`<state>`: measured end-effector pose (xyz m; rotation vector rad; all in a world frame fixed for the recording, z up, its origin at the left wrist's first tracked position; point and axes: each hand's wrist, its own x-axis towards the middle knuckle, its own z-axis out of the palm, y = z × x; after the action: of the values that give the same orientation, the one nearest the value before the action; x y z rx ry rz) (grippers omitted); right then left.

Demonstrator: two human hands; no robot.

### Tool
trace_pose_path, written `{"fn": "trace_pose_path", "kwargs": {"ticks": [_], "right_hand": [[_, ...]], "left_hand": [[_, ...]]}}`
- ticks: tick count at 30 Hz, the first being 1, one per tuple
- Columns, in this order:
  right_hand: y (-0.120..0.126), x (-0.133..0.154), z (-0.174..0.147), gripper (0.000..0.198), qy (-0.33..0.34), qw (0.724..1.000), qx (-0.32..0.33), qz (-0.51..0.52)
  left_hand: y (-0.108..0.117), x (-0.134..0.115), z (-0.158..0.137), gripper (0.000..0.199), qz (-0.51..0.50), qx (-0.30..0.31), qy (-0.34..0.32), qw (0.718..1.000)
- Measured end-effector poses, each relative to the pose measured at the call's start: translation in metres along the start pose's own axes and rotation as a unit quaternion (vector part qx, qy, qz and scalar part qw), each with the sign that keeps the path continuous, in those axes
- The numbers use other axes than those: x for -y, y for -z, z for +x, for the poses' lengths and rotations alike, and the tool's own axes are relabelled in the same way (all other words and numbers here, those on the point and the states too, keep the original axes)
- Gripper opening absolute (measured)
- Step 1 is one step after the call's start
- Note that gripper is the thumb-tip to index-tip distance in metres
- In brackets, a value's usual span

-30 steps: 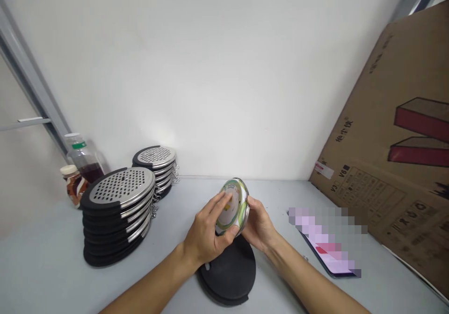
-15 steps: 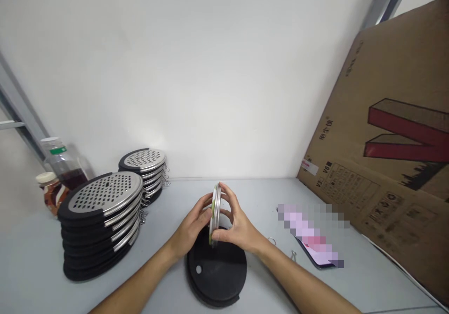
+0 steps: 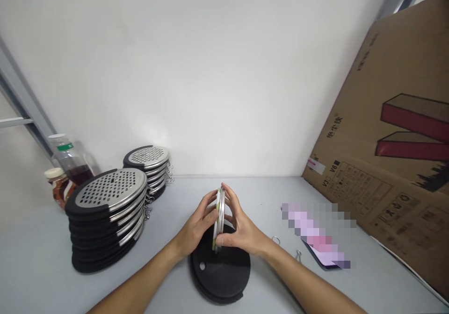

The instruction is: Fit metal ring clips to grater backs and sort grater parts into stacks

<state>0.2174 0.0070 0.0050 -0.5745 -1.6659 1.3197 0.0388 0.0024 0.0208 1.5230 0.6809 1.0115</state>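
Grey table (image 3: 273,197), disc (image 3: 220,218), "V6" carton (image 3: 365,164)

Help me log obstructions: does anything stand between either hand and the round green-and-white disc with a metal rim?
Nothing visible does: the right hand grips the disc, and the left hand touches it.

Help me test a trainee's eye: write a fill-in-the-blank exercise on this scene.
The left hand and right hand flank a round item; hands in view total ____.
The disc below them is coloured ____.
The bottle of dark liquid has a band coloured ____.
The large box at right is made of ____.
Missing words: two; black; green; cardboard.
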Motion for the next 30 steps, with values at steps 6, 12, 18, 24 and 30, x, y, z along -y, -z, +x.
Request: {"fn": "trace_pose_path", "kwargs": {"ticks": [6, 12, 18, 24, 30], "right_hand": [[-0.002, 0.008, -0.001, 0.111, -0.021, 1.000, 0.000, -0.003], [-0.001, 0.010, -0.001, 0.108, -0.019, 1.000, 0.006, 0.006], [0.002, 0.007, -0.002, 0.103, -0.035, 0.999, 0.009, 0.040], [0.013, -0.001, 0.001, 0.101, -0.073, 0.990, -0.059, 0.104], [0.030, 0.001, 0.014, 0.066, -0.176, 0.928, -0.171, 0.279]], "left_hand": [[-0.002, 0.002, 0.000, 0.064, 0.010, -0.002, -0.010, 1.000], [0.000, 0.003, 0.001, 0.062, 0.019, 0.007, -0.020, 1.000], [0.003, 0.006, 0.003, 0.057, -0.005, -0.018, -0.038, 0.999], [0.011, 0.012, 0.011, 0.049, -0.246, -0.091, 0.048, 0.964], [0.029, 0.012, 0.023, 0.041, -0.377, -0.215, 0.172, 0.884]]}}
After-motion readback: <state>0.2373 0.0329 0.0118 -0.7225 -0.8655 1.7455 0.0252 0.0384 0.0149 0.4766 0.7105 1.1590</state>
